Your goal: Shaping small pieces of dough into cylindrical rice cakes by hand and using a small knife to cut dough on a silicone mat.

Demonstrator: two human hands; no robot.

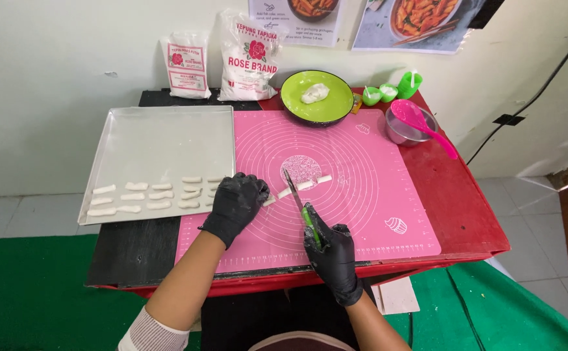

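Our black-gloved right hand (331, 250) closed around the green-handled knife (299, 205), blade across the white dough rope (303, 185); our left hand (237, 203) pinned its end, fingers curled.

White wall (50, 78), red table (466, 208), green floor (30, 292)

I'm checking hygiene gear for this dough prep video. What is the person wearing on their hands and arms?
Both the left hand and the right hand wear snug, glossy black disposable gloves that end at the wrist. The forearms are bare beyond them. Near the left elbow shows the edge of a white ribbed sleeve. No jewellery or watch is visible.
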